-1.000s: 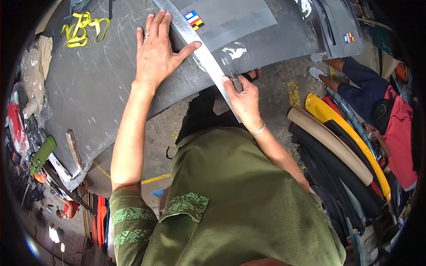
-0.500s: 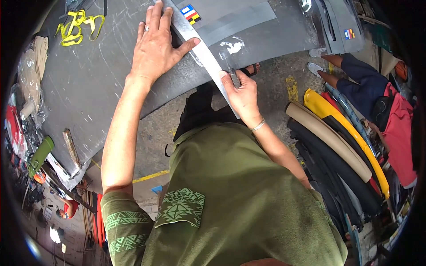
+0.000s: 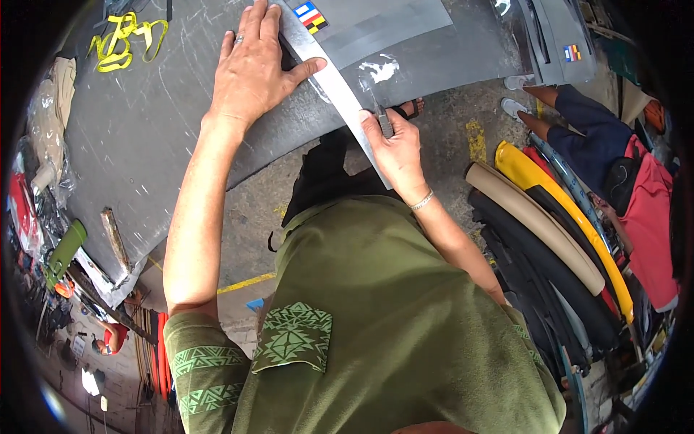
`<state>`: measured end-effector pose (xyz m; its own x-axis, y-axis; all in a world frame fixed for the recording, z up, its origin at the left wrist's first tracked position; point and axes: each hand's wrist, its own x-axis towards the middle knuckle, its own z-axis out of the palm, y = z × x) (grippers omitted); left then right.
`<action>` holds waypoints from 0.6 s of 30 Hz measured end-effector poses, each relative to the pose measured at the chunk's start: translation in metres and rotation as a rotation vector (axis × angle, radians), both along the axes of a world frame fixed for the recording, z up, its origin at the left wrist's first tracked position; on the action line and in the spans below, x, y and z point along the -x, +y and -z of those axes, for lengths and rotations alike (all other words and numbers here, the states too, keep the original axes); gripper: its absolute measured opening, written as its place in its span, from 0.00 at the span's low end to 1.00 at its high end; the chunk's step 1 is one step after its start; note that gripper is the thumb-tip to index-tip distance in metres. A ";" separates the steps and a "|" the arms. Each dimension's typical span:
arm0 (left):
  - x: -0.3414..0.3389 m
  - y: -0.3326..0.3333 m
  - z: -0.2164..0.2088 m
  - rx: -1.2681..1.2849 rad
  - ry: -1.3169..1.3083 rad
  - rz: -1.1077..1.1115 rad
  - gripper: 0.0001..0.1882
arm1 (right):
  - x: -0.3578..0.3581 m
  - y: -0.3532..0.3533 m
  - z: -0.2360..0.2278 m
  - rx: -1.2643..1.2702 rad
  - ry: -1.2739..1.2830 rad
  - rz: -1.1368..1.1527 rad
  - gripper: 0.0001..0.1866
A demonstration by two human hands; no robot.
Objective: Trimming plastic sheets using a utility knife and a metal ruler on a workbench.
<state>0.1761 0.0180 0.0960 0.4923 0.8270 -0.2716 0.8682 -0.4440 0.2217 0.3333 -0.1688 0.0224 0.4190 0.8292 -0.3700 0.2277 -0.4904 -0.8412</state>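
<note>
Left hand (image 3: 249, 79): here it is, pressed flat on the dark table (image 3: 144, 145), fingers reaching up along the ruler's edge, thumb spread wide and lying across the metal; nothing is gripped in it, and a ring shows on one finger.
Right hand (image 3: 397, 148): narrow, firm grip here, closed round a slim grey knife (image 3: 386, 126), the tip pointing away from the body; the thumb sits against the ruler, though whether it pinches it too, I can't tell.
Ruler (image 3: 334, 85): and there's the long metal strip, slanting from the upper left down between the hands, its near end jutting past the table's edge toward the person's waist.
Grey sheet (image 3: 397, 32): right alongside the ruler, flat on the table, a coloured flag patch (image 3: 310, 17) at its left side.
Yellow strap (image 3: 116, 47): over on the left, lying in loose loops, well apart from both hands.
Rolls: off to the right, a tan roll (image 3: 535, 228) beside a yellow roll (image 3: 567, 217), with black ones nearer the body.
Bystander (image 3: 647, 224): far right, red shirt, dark shorts, white shoes, near the rolls.
</note>
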 end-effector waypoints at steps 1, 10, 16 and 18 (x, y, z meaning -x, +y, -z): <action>0.002 0.000 0.003 -0.010 -0.013 0.002 0.55 | 0.000 0.000 0.000 0.008 -0.009 -0.008 0.22; -0.008 0.007 0.005 0.027 0.143 0.021 0.56 | -0.013 -0.001 -0.003 0.049 -0.092 -0.061 0.22; -0.018 0.011 -0.003 0.078 0.114 0.015 0.57 | -0.030 0.000 -0.047 0.180 -0.158 -0.171 0.21; -0.018 0.012 -0.004 0.113 0.123 0.002 0.57 | -0.029 0.003 -0.053 -0.244 -0.301 -0.298 0.22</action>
<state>0.1944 0.0300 0.1005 0.4512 0.7867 -0.4214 0.8910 -0.4239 0.1626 0.3622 -0.1654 0.0756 0.2086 0.9768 -0.0488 0.5793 -0.1636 -0.7985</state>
